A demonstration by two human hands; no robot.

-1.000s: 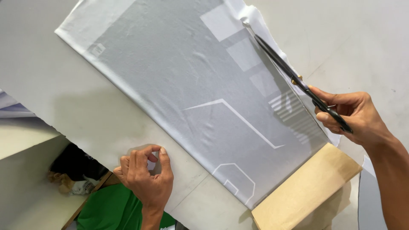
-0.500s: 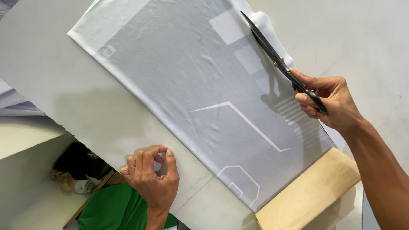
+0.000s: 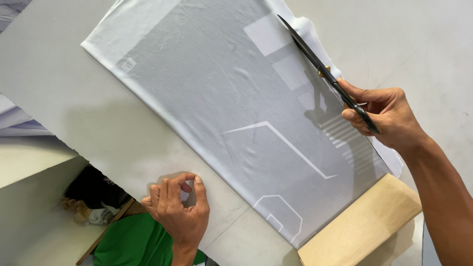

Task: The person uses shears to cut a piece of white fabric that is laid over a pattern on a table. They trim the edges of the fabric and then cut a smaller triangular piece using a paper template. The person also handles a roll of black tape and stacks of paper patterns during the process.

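Observation:
A grey and white printed fabric panel [image 3: 221, 98] lies flat and diagonal on a pale table [image 3: 64, 113]. My right hand [image 3: 387, 118] grips black scissors [image 3: 320, 69] whose blades lie along the fabric's right edge, pointing up and left. My left hand [image 3: 177, 212] rests at the table's near edge, fingers curled, a small object pinched between thumb and fingers; what it is I cannot tell. It sits a little below the fabric's lower edge.
A tan cardboard tube or core [image 3: 364, 226] lies under the fabric's lower right end. Below the table edge I see a green garment [image 3: 133, 246] and dark items [image 3: 93, 189] on a lower shelf. White cloth [image 3: 15, 118] shows at the far left.
The scissors and my right hand have moved up and left along the fabric's right edge. My left hand has stayed at the table edge, fingers shifting slightly.

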